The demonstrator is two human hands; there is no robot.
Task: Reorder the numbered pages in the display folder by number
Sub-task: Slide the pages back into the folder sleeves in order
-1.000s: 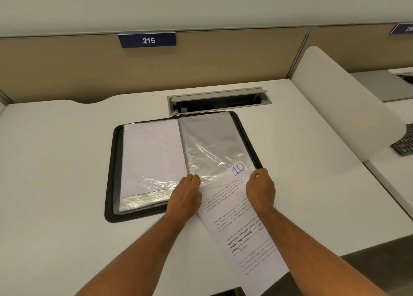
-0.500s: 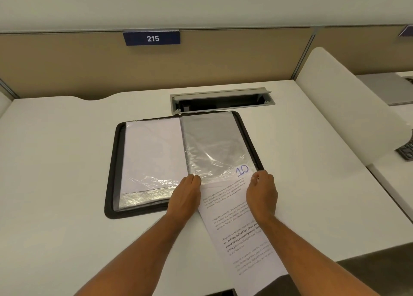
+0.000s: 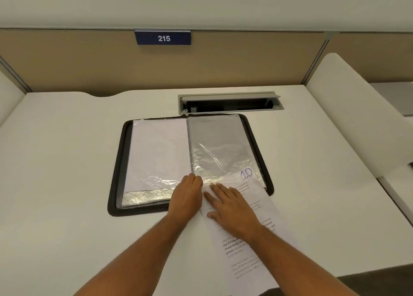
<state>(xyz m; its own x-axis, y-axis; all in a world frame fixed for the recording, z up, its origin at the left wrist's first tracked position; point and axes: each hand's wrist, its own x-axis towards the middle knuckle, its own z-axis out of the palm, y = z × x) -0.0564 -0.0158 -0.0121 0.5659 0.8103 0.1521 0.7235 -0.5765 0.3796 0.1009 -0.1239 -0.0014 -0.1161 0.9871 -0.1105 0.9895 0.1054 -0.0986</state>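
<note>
A black display folder (image 3: 116,161) lies open on the white desk. Its left sleeve holds a white sheet (image 3: 156,152); its right clear sleeve (image 3: 216,143) looks grey, with only the top of a page inside it. That page, marked 10 (image 3: 252,235), sticks out of the sleeve's lower end towards me, over the desk's front edge. My left hand (image 3: 186,197) pinches the lower edge of the right sleeve near the spine. My right hand (image 3: 232,208) lies flat on the page, fingers straight and pointing up-left.
An open cable tray (image 3: 230,104) is set into the desk just behind the folder. A tan partition with a blue 215 plate (image 3: 163,38) stands at the back. A white divider panel (image 3: 357,116) rises at the right.
My right hand has left the page's right edge and moved left onto the page's middle, fingers now flat. The left hand has kept its hold on the sleeve.
</note>
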